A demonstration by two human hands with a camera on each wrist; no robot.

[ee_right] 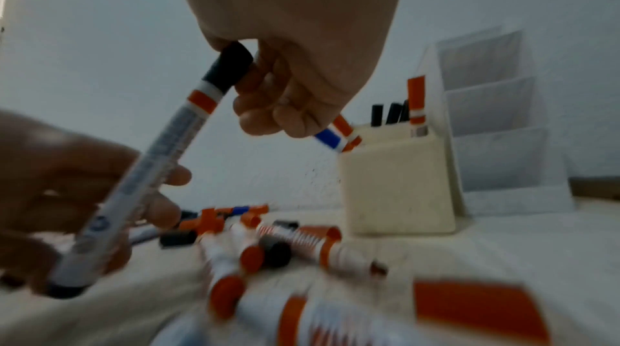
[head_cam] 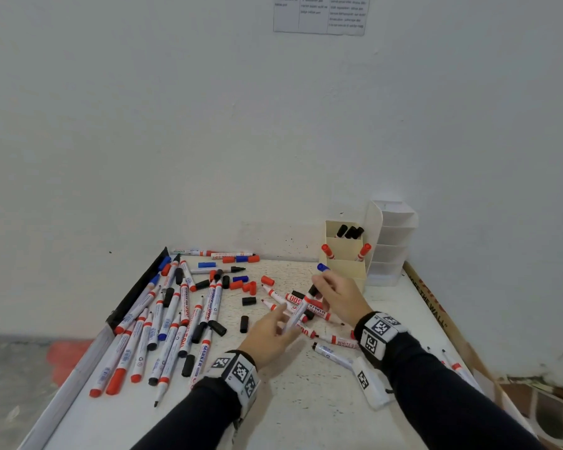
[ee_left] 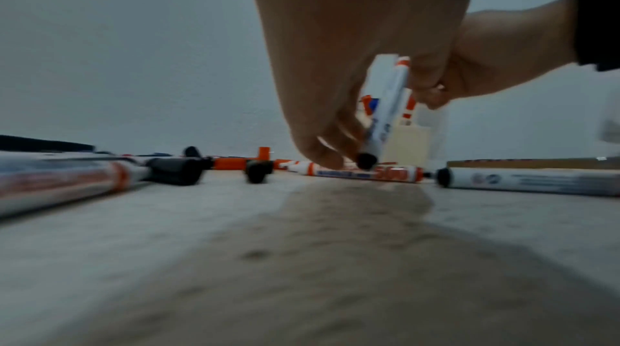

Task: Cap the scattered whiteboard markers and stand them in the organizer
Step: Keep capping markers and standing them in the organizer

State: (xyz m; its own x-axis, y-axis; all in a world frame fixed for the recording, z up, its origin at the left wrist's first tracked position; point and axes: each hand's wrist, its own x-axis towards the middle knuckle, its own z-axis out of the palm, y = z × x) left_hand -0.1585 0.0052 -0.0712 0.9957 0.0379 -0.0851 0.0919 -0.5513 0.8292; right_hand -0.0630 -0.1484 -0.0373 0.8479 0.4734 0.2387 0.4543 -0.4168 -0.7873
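- At the left of the bench (head_cam: 306, 397), a loose heap of markers (head_cam: 163, 323) is lying, most uncapped, with black, red and blue caps (head_cam: 241, 280) scattered among and just past them.
- Your left hand (head_cam: 270, 336) is hovering low over the bench at centre, its grip curled round the lower barrel of a black-capped marker (head_cam: 301, 310); in the left wrist view the marker's black butt end is sitting just above a red marker lying flat.
- Your right hand (head_cam: 338, 297) is meeting it from above, its grip pinching the black cap (ee_right: 230, 66) at the marker's upper end, so the marker is slanting between both hands.
- The same right hand is also carrying a blue-capped marker (head_cam: 322, 267), its cap poking out toward the organizer (head_cam: 359, 271).
- At the right rear, the cream organizer is standing against the wall, black-capped markers upright in its back compartment and two red-capped ones leaning in the middle one.
- A white tiered rack (head_cam: 394, 245) is standing just beside it.
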